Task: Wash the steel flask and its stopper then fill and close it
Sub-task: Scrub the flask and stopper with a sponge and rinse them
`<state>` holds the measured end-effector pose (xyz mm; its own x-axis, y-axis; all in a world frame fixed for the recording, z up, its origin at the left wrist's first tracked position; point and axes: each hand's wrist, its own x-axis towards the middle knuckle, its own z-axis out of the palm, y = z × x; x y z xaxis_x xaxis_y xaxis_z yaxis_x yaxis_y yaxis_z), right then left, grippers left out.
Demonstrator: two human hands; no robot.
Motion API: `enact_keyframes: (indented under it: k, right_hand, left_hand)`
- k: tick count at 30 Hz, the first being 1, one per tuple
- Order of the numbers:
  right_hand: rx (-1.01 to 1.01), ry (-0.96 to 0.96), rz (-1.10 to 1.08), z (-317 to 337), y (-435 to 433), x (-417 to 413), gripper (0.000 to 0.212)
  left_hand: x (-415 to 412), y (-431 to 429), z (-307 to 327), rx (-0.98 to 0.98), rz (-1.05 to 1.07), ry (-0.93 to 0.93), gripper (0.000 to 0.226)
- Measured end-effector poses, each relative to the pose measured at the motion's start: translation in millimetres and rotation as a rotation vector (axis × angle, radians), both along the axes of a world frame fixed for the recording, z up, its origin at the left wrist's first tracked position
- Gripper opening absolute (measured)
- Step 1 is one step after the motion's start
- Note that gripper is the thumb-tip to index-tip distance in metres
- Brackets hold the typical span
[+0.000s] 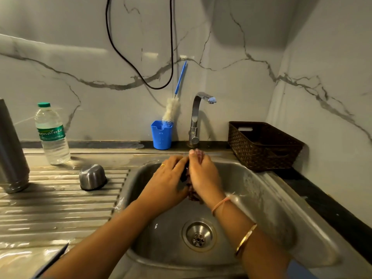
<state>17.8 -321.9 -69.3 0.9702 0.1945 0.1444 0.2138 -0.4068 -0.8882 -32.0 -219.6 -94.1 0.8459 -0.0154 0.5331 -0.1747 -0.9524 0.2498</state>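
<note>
The steel flask [11, 150] stands upright at the far left of the drainboard, cut off by the frame edge. Its steel cap [92, 177] rests upside down on the ribbed drainboard. Over the sink basin [261, 198] both hands press together. My left hand [167, 182] grips a small dark piece, apparently the stopper [184, 175], mostly hidden between the palms. My right hand [203, 176] is closed on a reddish scrub pad [193, 195] held against that piece; the pad sticks out above and below the fingers.
A tap [196, 119] stands behind the basin with no water visibly running. A blue cup [161, 135] holds a bottle brush [171, 111]. A plastic water bottle [52, 135] stands back left. A brown woven basket [263, 146] sits right of the sink.
</note>
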Motion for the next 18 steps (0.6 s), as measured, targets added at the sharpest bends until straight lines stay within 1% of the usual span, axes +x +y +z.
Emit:
enact_keyframes:
  k: [2, 3, 4, 5, 6, 7, 8, 9, 10, 11, 12, 13, 14, 15, 16, 18]
  right_hand:
    - [-0.240, -0.299, -0.034, -4, 5, -14, 0.051]
    - [-0.329, -0.403, -0.023, -5, 5, -21, 0.053]
    - [-0.375, -0.467, -0.008, -6, 4, -23, 0.055]
    - [-0.392, -0.476, 0.007, -5, 3, -22, 0.054]
    - [-0.365, -0.432, 0.020, -3, 2, -16, 0.053]
    - [-0.274, -0.320, 0.048, 1, 1, -9, 0.051]
    - [-0.116, -0.162, 0.102, 6, -3, -2, 0.049]
    - [0.083, 0.047, 0.176, 10, -7, 5, 0.047]
    - [0.270, 0.297, 0.285, 12, -14, 10, 0.043]
    - [0.408, 0.521, 0.403, 12, -21, 12, 0.040]
    - [0.523, 0.681, 0.477, 10, -27, 13, 0.039]
    - [0.619, 0.778, 0.491, 9, -30, 13, 0.040]
    - [0.663, 0.796, 0.466, 9, -29, 13, 0.042]
    - [0.666, 0.761, 0.418, 10, -26, 14, 0.044]
    - [0.593, 0.640, 0.326, 11, -21, 14, 0.045]
    - [0.243, 0.227, 0.143, 13, -13, 6, 0.047]
  left_hand:
    - [-1, -6, 0, -0.024, 0.010, -0.025, 0.077]
    - [-2, -7, -1, -0.037, 0.001, -0.038, 0.073]
    - [-4, -6, -1, -0.073, -0.018, -0.064, 0.069]
    - [-5, -4, -1, -0.122, -0.043, -0.092, 0.067]
    - [-6, -1, -1, -0.174, -0.067, -0.106, 0.067]
    - [-6, 2, -1, -0.220, -0.096, -0.105, 0.066]
    - [-7, 4, 0, -0.264, -0.134, -0.103, 0.066]
    - [-7, 3, 1, -0.321, -0.182, -0.117, 0.066]
    - [-8, -1, 4, -0.398, -0.224, -0.129, 0.065]
    - [-8, -6, 7, -0.487, -0.263, -0.127, 0.066]
    - [-6, -11, 10, -0.549, -0.289, -0.114, 0.068]
    - [-5, -15, 12, -0.585, -0.297, -0.106, 0.069]
    - [-2, -16, 14, -0.585, -0.281, -0.103, 0.069]
    - [1, -15, 14, -0.564, -0.249, -0.087, 0.067]
    - [3, -13, 13, -0.501, -0.195, -0.063, 0.065]
    - [3, -7, 11, -0.352, -0.061, -0.007, 0.065]
